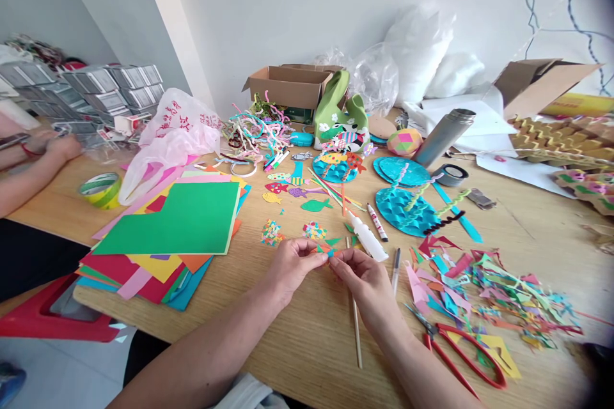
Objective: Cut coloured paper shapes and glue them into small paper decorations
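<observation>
My left hand point(296, 263) and my right hand point(359, 271) meet over the table, both pinching a small orange and teal paper piece point(327, 251) between thumbs and fingertips. Just beyond them lie two piles of colored paper dots point(272, 232) and a green paper fish point(316, 204). A white glue bottle point(368, 238) rests tilted beside a marker point(377, 222), behind my right hand. A thin wooden stick point(355, 326) passes beneath my right hand, with a pen point(396, 270) to its right. Several patterned paper fish point(277, 188) lie farther back.
Colored paper sheets point(177, 220) are stacked at left, near yellow tape point(100, 190). Red-handled scissors point(460, 354) and paper scraps point(489, 294) lie at right. Behind stand a steel flask point(444, 137) and a cardboard box point(292, 86). Another person's hands point(60, 144) are at far left.
</observation>
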Motion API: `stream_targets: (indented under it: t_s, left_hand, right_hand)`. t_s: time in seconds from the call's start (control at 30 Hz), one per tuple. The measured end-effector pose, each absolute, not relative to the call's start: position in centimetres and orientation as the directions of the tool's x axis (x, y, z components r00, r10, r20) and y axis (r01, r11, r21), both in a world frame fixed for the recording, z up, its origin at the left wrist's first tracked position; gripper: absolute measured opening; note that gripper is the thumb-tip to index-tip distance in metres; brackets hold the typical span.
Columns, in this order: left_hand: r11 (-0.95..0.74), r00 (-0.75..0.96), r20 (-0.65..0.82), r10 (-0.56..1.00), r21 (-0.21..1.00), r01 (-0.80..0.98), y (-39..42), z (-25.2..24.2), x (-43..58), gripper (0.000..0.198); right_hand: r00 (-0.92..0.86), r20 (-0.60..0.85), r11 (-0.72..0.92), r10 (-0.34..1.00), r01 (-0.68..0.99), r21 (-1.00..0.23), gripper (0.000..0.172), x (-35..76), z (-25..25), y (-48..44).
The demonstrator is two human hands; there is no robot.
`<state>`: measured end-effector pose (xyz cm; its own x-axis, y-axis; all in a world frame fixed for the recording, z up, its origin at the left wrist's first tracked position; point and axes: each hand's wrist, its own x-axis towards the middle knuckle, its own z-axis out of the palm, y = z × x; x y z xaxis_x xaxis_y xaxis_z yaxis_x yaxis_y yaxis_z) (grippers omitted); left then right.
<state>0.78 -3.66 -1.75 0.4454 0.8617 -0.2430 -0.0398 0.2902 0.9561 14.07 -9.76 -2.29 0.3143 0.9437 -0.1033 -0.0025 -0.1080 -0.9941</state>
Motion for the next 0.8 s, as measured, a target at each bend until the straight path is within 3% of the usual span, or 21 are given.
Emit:
stream_targets:
  t_s: [0.3, 0.57, 0.8]
  left_hand:
    - [0.391, 0.519, -0.283, 0.807, 0.914, -0.108, -3.75, -1.46, 0.77, 0.02]
    - [0.278, 0.469, -0.206, 0.859, 0.956, -0.091, -3.72, -1.29, 0.9, 0.015]
    - [0.299, 0.47, -0.215, 0.856, 0.948, -0.11, -3.86, -1.37, 0.93, 0.015]
  right_hand:
    - [0.298, -0.12, -0.121, 0.947, -0.016, -0.993, 0.036, 14.03, -2.37, -9.81]
    - [0.271, -0.118, -0.131, 0.955, 0.031, -0.991, 0.032, 13.92, -2.35, -9.88]
    - [0.271, -0.121, -0.133, 0.955, 0.027, -0.991, 0.032, 13.87, -2.32, -9.92]
